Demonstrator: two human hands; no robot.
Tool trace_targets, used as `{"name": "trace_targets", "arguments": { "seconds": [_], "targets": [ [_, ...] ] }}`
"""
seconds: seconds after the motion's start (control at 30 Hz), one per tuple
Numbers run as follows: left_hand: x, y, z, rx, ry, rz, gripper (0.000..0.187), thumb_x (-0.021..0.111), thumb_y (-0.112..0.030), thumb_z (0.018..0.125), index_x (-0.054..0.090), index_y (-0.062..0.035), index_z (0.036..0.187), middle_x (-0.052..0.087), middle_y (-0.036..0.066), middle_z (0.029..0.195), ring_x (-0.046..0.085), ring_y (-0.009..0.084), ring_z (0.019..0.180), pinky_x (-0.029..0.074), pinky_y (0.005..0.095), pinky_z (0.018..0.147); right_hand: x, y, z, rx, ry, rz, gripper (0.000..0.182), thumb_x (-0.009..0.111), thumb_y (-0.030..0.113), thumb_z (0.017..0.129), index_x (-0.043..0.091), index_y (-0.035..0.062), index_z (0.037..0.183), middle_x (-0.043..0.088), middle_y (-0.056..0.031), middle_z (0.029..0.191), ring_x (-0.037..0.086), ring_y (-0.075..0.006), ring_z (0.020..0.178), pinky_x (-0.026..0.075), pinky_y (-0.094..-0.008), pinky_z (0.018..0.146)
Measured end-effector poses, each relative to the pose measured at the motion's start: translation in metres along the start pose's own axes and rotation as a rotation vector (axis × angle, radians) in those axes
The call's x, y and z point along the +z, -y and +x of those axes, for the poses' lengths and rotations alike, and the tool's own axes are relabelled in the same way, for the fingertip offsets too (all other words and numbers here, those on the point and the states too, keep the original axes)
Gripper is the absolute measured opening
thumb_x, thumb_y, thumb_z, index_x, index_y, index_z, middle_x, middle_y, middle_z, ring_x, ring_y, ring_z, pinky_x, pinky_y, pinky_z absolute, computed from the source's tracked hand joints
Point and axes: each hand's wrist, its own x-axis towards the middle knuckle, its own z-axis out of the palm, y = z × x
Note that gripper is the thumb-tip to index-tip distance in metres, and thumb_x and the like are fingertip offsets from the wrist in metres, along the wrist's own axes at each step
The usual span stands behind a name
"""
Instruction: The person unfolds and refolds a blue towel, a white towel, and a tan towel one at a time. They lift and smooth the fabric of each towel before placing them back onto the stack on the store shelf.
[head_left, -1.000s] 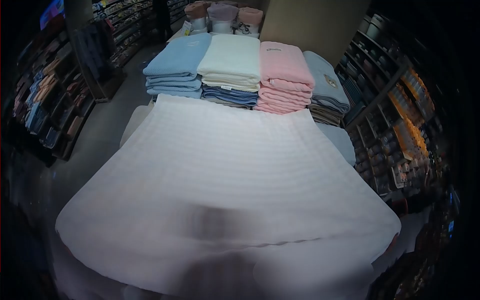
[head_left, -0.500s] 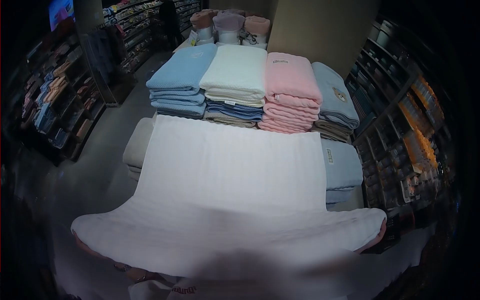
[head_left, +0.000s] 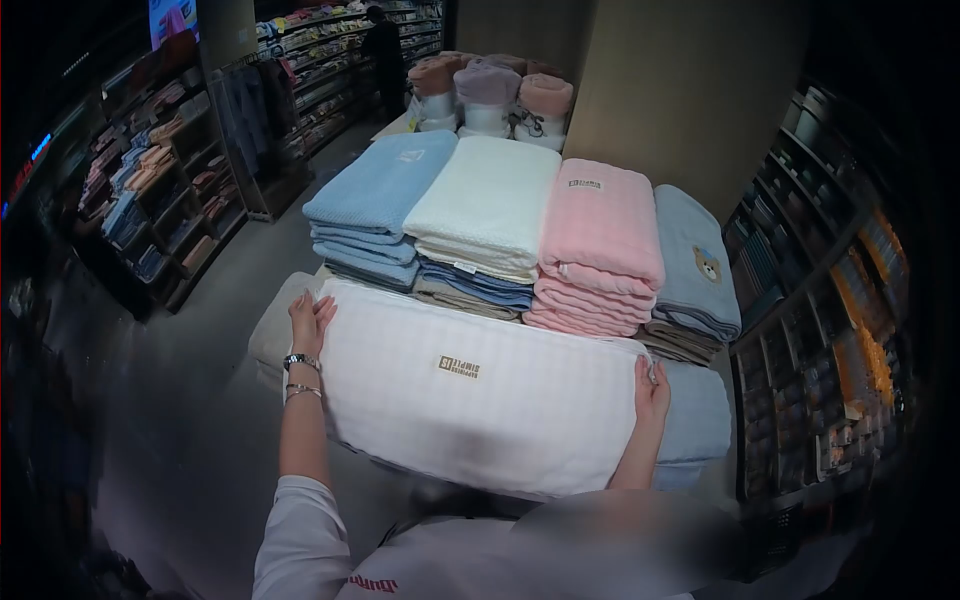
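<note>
A white blanket with a small brown label lies folded over the front of the display, wide and fairly flat. At its far left corner is my left hand, fingers partly bent around the edge. My right hand pinches the far right corner. Just behind the blanket stand stacks of folded blankets: blue, cream white, pink and grey-blue with a bear patch.
Another grey-blue stack is at the right, a grey one at the left. Rolled blankets stand at the back. Shelves line both sides. A person in dark clothes stands far back.
The blanket's near part, held out wide and low before, is now folded forward over the rest, and its label shows. Both hands moved forward and inward to the far corners.
</note>
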Motion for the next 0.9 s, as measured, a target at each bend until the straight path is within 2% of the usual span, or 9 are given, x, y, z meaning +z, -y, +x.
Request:
{"name": "trace_targets", "arguments": {
  "seconds": [0.07, 0.17, 0.27, 0.37, 0.4, 0.47, 0.5, 0.6, 0.9],
  "targets": [
    [-0.018, 0.048, 0.027, 0.170, -0.006, 0.007, 0.050, 0.051, -0.016, 0.093, 0.021, -0.0029, 0.132, 0.051, 0.017, 0.117, 0.057, 0.0232, 0.098, 0.049, 0.0326, 0.088, -0.002, -0.006, 0.003, 0.022, 0.036, -0.075, 0.043, 0.052, -0.005, 0.086, 0.034, -0.0068, 0.125, 0.043, -0.0253, 0.117, 0.047, -0.0309, 0.112, 0.044, -0.0399, 0.099],
    [-0.024, 0.067, 0.029, 0.412, 0.041, 0.451, 0.049, 0.052, -0.009, 0.091, 0.027, -0.0031, 0.133, 0.049, 0.018, 0.117, 0.055, 0.0237, 0.100, 0.049, 0.0309, 0.086, 0.002, -0.020, -0.015, -0.201, 0.190, -0.450, 0.047, 0.052, -0.004, 0.086, 0.033, -0.0068, 0.128, 0.043, -0.0241, 0.118, 0.047, -0.0291, 0.113, 0.043, -0.0362, 0.099],
    [-0.012, 0.054, 0.006, 0.557, -0.002, 0.978, 0.053, 0.054, 0.000, 0.086, 0.034, -0.0056, 0.134, 0.045, 0.019, 0.123, 0.050, 0.0275, 0.107, 0.045, 0.0320, 0.089, -0.004, -0.026, -0.018, -0.291, 0.221, -0.610, 0.051, 0.053, -0.004, 0.085, 0.032, -0.0055, 0.132, 0.045, -0.0215, 0.119, 0.047, -0.0269, 0.112, 0.041, -0.0318, 0.099],
    [0.007, 0.047, -0.007, 0.949, -0.022, 1.532, 0.053, 0.056, 0.000, 0.082, 0.043, -0.0114, 0.132, 0.044, 0.019, 0.123, 0.043, 0.0320, 0.114, 0.037, 0.0391, 0.096, -0.007, -0.037, -0.019, -0.542, 0.168, -0.882, 0.053, 0.056, -0.001, 0.084, 0.034, -0.0036, 0.133, 0.044, -0.0199, 0.122, 0.047, -0.0265, 0.114, 0.038, -0.0314, 0.099],
    [0.015, 0.041, -0.015, 0.996, -0.065, 1.706, 0.052, 0.057, -0.006, 0.082, 0.045, -0.0168, 0.132, 0.045, 0.018, 0.120, 0.040, 0.0345, 0.116, 0.031, 0.0447, 0.099, -0.007, -0.041, -0.020, -0.688, 0.131, -1.093, 0.054, 0.058, 0.000, 0.084, 0.034, -0.0030, 0.133, 0.044, -0.0195, 0.123, 0.046, -0.0267, 0.115, 0.037, -0.0319, 0.099],
    [0.001, 0.047, 0.008, 1.015, 0.004, 1.847, 0.047, 0.056, -0.012, 0.085, 0.046, -0.0186, 0.131, 0.046, 0.017, 0.119, 0.041, 0.0329, 0.115, 0.031, 0.0465, 0.097, 0.000, -0.046, -0.023, -0.990, 0.052, -1.515, 0.056, 0.061, 0.003, 0.083, 0.036, -0.0016, 0.133, 0.043, -0.0188, 0.125, 0.044, -0.0270, 0.118, 0.035, -0.0328, 0.101],
    [-0.006, 0.051, 0.021, 1.027, 0.040, 1.915, 0.045, 0.055, -0.014, 0.086, 0.047, -0.0195, 0.130, 0.046, 0.016, 0.119, 0.042, 0.0321, 0.115, 0.031, 0.0473, 0.096, 0.004, -0.047, -0.025, -1.007, 0.077, -1.577, 0.056, 0.060, 0.004, 0.083, 0.036, -0.0020, 0.133, 0.043, -0.0196, 0.124, 0.044, -0.0288, 0.117, 0.034, -0.0346, 0.101],
    [0.017, 0.027, 0.010, 0.716, 0.024, 1.688, 0.039, 0.053, -0.018, 0.088, 0.049, -0.0190, 0.127, 0.047, 0.014, 0.120, 0.043, 0.0316, 0.113, 0.034, 0.0449, 0.093, 0.011, -0.050, -0.023, -1.010, 0.148, -1.691, 0.055, 0.060, 0.008, 0.084, 0.037, -0.0024, 0.132, 0.043, -0.0214, 0.123, 0.043, -0.0331, 0.116, 0.033, -0.0387, 0.100],
    [-0.021, 0.037, 0.057, 0.623, 0.222, 1.155, 0.040, 0.060, -0.015, 0.084, 0.049, -0.0076, 0.123, 0.056, 0.017, 0.113, 0.053, 0.0308, 0.106, 0.041, 0.0372, 0.092, 0.011, -0.053, -0.021, -0.934, 0.118, -1.764, 0.053, 0.060, 0.012, 0.084, 0.039, -0.0033, 0.130, 0.046, -0.0219, 0.121, 0.045, -0.0340, 0.113, 0.036, -0.0386, 0.098]
  ]
}}
